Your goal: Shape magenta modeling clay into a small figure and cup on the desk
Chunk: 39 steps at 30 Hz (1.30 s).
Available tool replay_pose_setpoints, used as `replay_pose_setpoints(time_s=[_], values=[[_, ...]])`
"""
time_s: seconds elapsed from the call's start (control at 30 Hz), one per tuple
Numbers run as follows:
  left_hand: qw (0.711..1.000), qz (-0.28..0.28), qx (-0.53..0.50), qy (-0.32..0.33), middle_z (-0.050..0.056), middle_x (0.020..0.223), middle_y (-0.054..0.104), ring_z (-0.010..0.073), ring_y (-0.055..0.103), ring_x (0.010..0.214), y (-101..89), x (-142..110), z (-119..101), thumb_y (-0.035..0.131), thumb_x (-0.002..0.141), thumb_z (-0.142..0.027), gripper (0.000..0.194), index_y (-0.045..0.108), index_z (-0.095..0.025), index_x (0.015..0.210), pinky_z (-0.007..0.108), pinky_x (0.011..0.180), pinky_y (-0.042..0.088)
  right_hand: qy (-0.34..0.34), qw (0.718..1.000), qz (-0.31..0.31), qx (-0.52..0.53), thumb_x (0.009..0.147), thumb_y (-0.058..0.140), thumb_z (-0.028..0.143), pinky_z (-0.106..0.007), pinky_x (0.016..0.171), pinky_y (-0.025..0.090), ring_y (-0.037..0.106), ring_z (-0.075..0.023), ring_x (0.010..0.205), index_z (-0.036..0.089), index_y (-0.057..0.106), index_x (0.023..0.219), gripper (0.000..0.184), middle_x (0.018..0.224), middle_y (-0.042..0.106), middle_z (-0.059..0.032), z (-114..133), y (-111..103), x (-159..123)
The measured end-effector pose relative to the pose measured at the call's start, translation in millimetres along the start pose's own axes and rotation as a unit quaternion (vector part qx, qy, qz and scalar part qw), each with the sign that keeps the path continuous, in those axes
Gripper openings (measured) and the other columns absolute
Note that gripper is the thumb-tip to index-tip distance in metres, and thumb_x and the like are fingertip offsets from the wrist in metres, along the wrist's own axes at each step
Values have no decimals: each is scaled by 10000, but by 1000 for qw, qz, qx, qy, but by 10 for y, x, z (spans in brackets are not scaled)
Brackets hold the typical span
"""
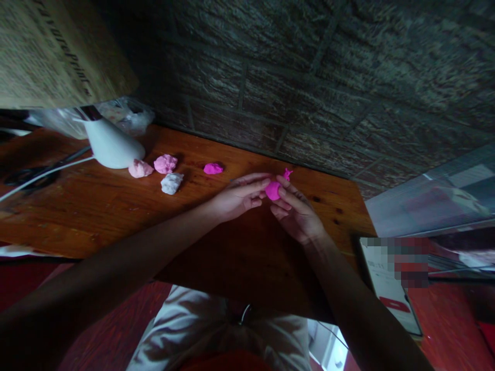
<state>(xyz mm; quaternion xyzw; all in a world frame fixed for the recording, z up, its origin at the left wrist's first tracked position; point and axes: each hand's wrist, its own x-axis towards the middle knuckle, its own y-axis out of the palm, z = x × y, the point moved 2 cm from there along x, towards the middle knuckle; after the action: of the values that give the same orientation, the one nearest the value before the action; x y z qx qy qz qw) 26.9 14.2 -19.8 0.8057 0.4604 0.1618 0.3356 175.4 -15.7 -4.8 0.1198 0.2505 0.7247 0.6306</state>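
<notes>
Between both hands is a flattened, rounded piece of bright pink modelling clay [273, 191]. My left hand [240, 196] pinches its left edge between thumb and fingers. On the other side, my right hand [296, 210] grips it with the thumb on its near face. Just behind the right fingers a small spiky bit of pink clay [287, 174] shows; whether it joins the held piece I cannot tell. A loose magenta clay lump [213, 168] lies on the wooden table [247, 154] left of the hands. Farther left sit a pink lump [165, 163], a pale pink lump [140, 168] and a white lump [172, 183].
A lamp with a white base [112, 143] and a printed paper-like shade [62, 56] stands at the left, its white cable [50, 175] crossing dark scissors [34, 179]. Plastic bags [127, 116] lie behind it. A stone-patterned wall [270, 77] borders the table. A tablet-like screen [386, 283] is at right.
</notes>
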Motion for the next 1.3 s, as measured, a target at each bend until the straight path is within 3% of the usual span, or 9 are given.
replay_pose_setpoints(time_s=[0.07, 0.27, 0.43, 0.7, 0.97, 1.3], values=[[1000, 19, -1, -9, 13, 854, 746, 112, 652, 752, 1, -4, -9, 928, 685, -296, 337, 782, -216, 978, 223, 696, 469, 0, 1000, 14, -15, 619, 911, 240, -199, 445, 276, 280, -57, 500, 282, 760, 931, 349, 635, 520, 87, 32, -5, -9], [998, 36, 51, -12, 12, 859, 731, 103, 626, 737, -14, -23, -67, 928, 672, -260, 406, 777, -226, 1047, 226, 672, 419, 12, 998, 23, -63, 655, 894, 325, -208, 449, 295, 444, -72, 572, 272, 778, 984, 353, 774, 644, 31, 159, -91, -27], [993, 48, 104, 0, 9, 845, 718, 78, 592, 693, -21, -28, -56, 917, 678, -258, 437, 772, -217, 1089, 227, 645, 380, -2, 997, 21, -76, 658, 894, 283, -202, 458, 294, 467, -70, 584, 275, 787, 960, 321, 824, 695, 22, 175, -116, -23], [989, 43, 142, 26, 40, 899, 760, 92, 614, 702, 4, -40, -70, 915, 673, -261, 424, 767, -204, 1066, 201, 582, 364, 26, 996, 2, -88, 690, 891, 300, -201, 513, 411, 526, -76, 595, 261, 789, 955, 286, 749, 677, 30, 178, -166, -11], [990, 16, 141, 13, 29, 845, 735, 87, 593, 688, -21, -26, -54, 897, 698, -293, 352, 788, -206, 1021, 205, 606, 377, 8, 996, 8, -91, 687, 896, 249, -204, 515, 407, 541, -76, 611, 252, 794, 919, 253, 755, 691, 29, 145, -184, 6], [994, 5, 114, 3, 21, 808, 713, 91, 591, 708, -45, -20, -69, 881, 674, -204, 242, 783, -179, 894, 197, 618, 412, 8, 995, 1, -99, 670, 911, 283, -209, 552, 441, 626, -101, 687, 245, 795, 914, 273, 806, 734, 6, 186, -175, -12]])
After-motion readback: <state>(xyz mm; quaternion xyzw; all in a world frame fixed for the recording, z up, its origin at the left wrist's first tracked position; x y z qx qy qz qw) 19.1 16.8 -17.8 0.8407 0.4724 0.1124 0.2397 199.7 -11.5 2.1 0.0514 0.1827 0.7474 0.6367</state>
